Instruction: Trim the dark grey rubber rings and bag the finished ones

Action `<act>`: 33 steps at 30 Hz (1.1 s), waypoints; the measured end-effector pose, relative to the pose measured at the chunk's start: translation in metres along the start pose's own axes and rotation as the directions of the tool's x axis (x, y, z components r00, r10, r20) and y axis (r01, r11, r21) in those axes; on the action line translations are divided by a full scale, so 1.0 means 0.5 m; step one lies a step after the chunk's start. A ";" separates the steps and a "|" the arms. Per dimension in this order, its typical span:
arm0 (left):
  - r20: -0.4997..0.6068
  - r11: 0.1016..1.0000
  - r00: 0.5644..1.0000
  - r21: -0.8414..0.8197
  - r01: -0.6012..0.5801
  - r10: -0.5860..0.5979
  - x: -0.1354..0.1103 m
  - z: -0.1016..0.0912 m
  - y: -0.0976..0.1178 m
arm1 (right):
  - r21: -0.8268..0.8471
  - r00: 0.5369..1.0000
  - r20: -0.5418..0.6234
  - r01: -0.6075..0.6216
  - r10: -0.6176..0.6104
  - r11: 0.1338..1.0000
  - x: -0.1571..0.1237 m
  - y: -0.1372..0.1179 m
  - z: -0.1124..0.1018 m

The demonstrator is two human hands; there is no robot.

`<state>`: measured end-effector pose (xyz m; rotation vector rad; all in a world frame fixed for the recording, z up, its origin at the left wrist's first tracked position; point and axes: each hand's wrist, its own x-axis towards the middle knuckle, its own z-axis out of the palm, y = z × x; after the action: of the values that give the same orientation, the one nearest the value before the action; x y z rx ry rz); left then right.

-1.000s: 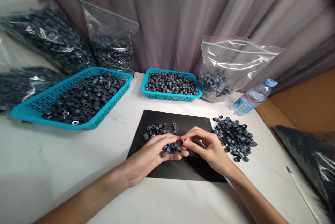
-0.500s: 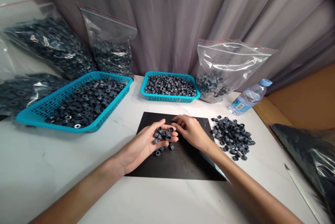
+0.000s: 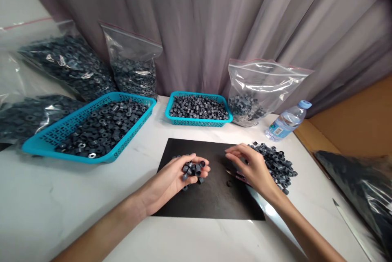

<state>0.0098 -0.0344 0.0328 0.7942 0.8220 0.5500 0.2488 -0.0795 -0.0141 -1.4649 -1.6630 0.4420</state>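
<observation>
My left hand (image 3: pixel 171 180) is cupped over the black mat (image 3: pixel 211 200), holding a handful of small dark grey rings (image 3: pixel 192 169). A couple of rings lie on the mat just under it. My right hand (image 3: pixel 252 168) hovers over the mat's right side with fingers spread and nothing in it, a single loose ring (image 3: pixel 229 183) on the mat beside it. A loose pile of rings (image 3: pixel 280 166) lies on the white table right of that hand.
A large turquoise basket (image 3: pixel 45 141) and a small turquoise basket (image 3: pixel 199 121) hold rings at the back. Clear zip bags of rings (image 3: pixel 131 70) stand behind, another bag (image 3: pixel 260 86) to the right. A water bottle (image 3: pixel 286 121) lies by it. A blade (image 3: pixel 352 223) and a dark bag (image 3: pixel 361 180) sit far right.
My left hand has gathered the rings off the mat into its palm and lifted slightly. My right hand has drawn away to the right, toward the loose pile.
</observation>
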 end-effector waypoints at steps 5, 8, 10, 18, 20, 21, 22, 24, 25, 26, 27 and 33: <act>0.011 0.996 1.000 0.083 -0.020 0.019 0.000 -0.019 -0.005 | 0.049 0.983 -0.172 0.068 -0.058 0.997 -0.063 0.031 -0.055; 0.090 0.950 0.996 0.309 -0.035 0.007 0.015 -0.016 0.012 | 0.077 0.984 -0.171 0.061 -0.047 0.995 -0.064 0.039 -0.053; 0.144 0.750 0.978 0.628 -0.206 0.148 0.037 0.011 0.049 | 0.088 0.985 -0.153 0.100 -0.086 0.991 -0.059 0.038 -0.043; 0.608 -0.345 0.549 0.787 -0.511 0.573 0.183 0.288 0.338 | 0.003 0.971 -0.106 0.217 -0.216 0.976 -0.064 0.045 -0.010; 0.672 -0.469 0.545 0.741 -0.481 0.502 0.220 0.344 0.388 | 0.000 0.966 -0.126 0.229 -0.228 0.973 -0.062 0.048 -0.011; 0.691 -0.520 0.558 0.719 -0.462 0.460 0.236 0.364 0.404 | -0.003 0.962 -0.138 0.238 -0.236 0.971 -0.060 0.049 -0.011; 0.706 -0.565 0.577 0.694 -0.447 0.410 0.250 0.379 0.415 | -0.010 0.959 -0.145 0.243 -0.242 0.970 -0.058 0.050 -0.012; 0.721 -0.641 0.619 0.641 -0.422 0.312 0.273 0.396 0.425 | -0.022 0.957 -0.150 0.249 -0.249 0.968 -0.054 0.053 -0.013; 0.723 -0.672 0.636 0.615 -0.413 0.271 0.281 0.399 0.425 | -0.023 0.957 -0.148 0.247 -0.248 0.969 -0.053 0.054 -0.013; 0.723 -0.698 0.649 0.591 -0.404 0.237 0.288 0.401 0.423 | -0.022 0.959 -0.144 0.244 -0.244 0.970 -0.053 0.055 -0.012; 0.722 -0.720 0.659 0.570 -0.396 0.210 0.295 0.402 0.420 | -0.017 0.962 -0.137 0.238 -0.238 0.971 -0.053 0.055 -0.010; 0.709 -0.746 0.695 0.524 -0.411 0.116 0.329 0.414 0.419 | -0.009 0.975 -0.058 0.216 -0.216 0.976 -0.061 0.049 0.002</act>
<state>0.2447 0.1218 0.2178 3.3113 0.4748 0.1204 0.2620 -0.1014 -0.0436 -1.2692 -1.7533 0.2736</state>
